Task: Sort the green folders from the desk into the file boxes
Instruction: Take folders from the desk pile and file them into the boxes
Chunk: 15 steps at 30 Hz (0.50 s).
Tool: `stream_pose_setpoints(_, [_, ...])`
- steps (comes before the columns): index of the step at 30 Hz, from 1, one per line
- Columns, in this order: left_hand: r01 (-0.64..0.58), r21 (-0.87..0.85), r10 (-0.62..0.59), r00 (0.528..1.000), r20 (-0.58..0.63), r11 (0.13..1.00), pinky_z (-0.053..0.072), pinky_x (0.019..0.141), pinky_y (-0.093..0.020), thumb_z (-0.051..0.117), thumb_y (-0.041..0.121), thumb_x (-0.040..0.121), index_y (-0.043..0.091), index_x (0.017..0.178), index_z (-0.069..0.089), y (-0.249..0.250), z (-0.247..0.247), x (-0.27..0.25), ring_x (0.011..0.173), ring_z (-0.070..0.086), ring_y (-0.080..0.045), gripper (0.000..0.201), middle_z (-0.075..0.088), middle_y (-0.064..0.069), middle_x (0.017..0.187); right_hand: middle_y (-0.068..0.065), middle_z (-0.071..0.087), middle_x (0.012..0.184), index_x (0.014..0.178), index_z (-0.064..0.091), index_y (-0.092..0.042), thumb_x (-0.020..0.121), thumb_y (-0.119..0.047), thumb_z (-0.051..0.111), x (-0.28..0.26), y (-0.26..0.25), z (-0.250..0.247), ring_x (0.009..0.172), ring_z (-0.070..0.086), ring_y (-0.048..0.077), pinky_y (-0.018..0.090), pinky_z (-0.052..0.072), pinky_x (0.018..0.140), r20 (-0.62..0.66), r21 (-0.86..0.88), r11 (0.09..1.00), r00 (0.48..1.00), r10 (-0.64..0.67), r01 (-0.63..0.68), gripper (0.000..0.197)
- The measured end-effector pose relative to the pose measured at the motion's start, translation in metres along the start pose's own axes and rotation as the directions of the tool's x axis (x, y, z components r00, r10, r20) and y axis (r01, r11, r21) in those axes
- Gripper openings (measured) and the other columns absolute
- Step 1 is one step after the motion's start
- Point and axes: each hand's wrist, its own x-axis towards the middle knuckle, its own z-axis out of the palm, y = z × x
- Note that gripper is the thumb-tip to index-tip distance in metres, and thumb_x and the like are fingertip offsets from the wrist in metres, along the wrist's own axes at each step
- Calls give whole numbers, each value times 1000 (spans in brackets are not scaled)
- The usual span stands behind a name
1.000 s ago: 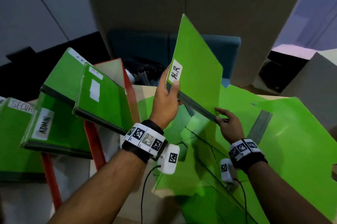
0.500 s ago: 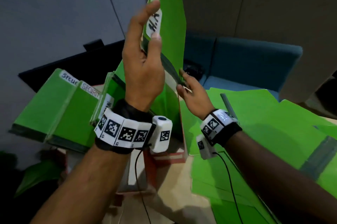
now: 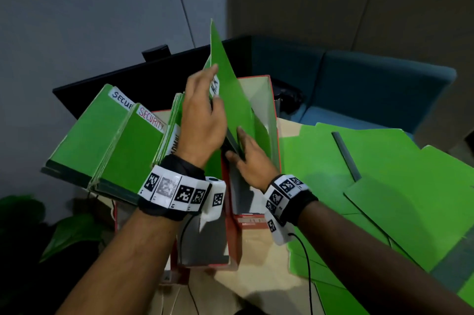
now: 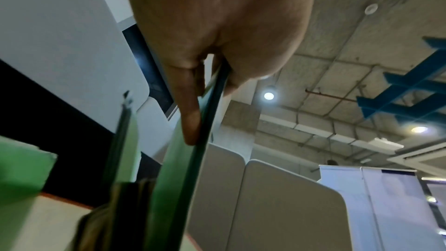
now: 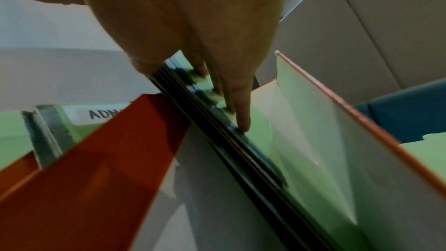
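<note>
Folder (image 3: 232,99) upright over red box (image 3: 273,119), spine pinched in left hand (image 3: 202,124); right hand (image 3: 250,160) pinching spine lower down.

Dim room, head view underexposed, corners go near black with wide-angle bending at the edges. Left hand (image 3: 202,122) motion-blurred. Left wrist view: two ceiling lamps (image 4: 269,95) glare, palm close and soft. Right wrist view smeared, noisy; label (image 5: 103,114) on a folder probably reads ADM, too blurred.
</note>
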Motion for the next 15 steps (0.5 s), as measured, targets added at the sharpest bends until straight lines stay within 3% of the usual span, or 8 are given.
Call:
stream_pose_setpoints(2, [60, 115, -75, 989, 125, 992, 11, 97, 8, 46, -1, 95, 11, 148, 35, -15, 5, -3, 125, 31, 1, 56, 36, -3, 146, 7, 6, 160, 152, 4, -9, 96, -50, 40, 0, 13, 3, 147, 11, 16, 27, 12, 118, 95, -127, 990, 993, 72, -60, 79])
stream_pose_setpoints(4, [117, 213, -172, 950, 261, 970, 8, 105, -6, 45, -4, 95, 13, 152, 22, -26, 8, -9, 136, 27, -7, 64, 24, -1, 155, 9, 7, 160, 152, 7, -7, 98, -50, 35, -1, 22, 3, 147, 9, 17, 26, 10, 117, 100, -161, 983, 990, 103, -86, 75])
stream_pose_setpoints(6, [149, 271, -248, 892, 379, 951, 10, 110, -20, 44, -10, 91, 14, 155, 6, -31, 13, -17, 146, 18, -17, 77, 8, 0, 162, 7, 19, 158, 152, 17, -14, 100, -43, 37, -3, 22, 1, 145, 18, 16, 27, 15, 117, 3, -92, 996, 1000, 18, -17, 62])
stream_pose_setpoints(8, [149, 304, -279, 850, 447, 941, 13, 114, -28, 45, -15, 86, 14, 154, -3, -31, 18, -26, 148, 13, -21, 88, -2, 0, 163, 5, 31, 154, 149, 27, -20, 99, -33, 44, -3, 20, 1, 142, 27, 17, 32, 22, 117, -72, -35, 996, 993, -89, 87, 54])
stream_pose_setpoints(12, [133, 348, -287, 852, 437, 928, 23, 114, -33, 50, -11, 86, 11, 154, -1, -31, 24, -41, 145, 23, -27, 89, -7, -1, 162, 6, 28, 154, 150, 23, -21, 93, -12, 53, -5, 25, 8, 140, 30, 23, 38, 26, 116, 16, -130, 978, 987, -162, 162, 66])
stream_pose_setpoints(15, [121, 308, -241, 889, 389, 944, 13, 111, -24, 46, -11, 90, 10, 154, 12, -36, 22, -43, 146, 21, -21, 75, 9, -3, 162, 2, 17, 159, 152, 15, -20, 89, 1, 52, -6, 29, 3, 142, 26, 21, 35, 23, 117, 81, -180, 962, 978, -194, 206, 76])
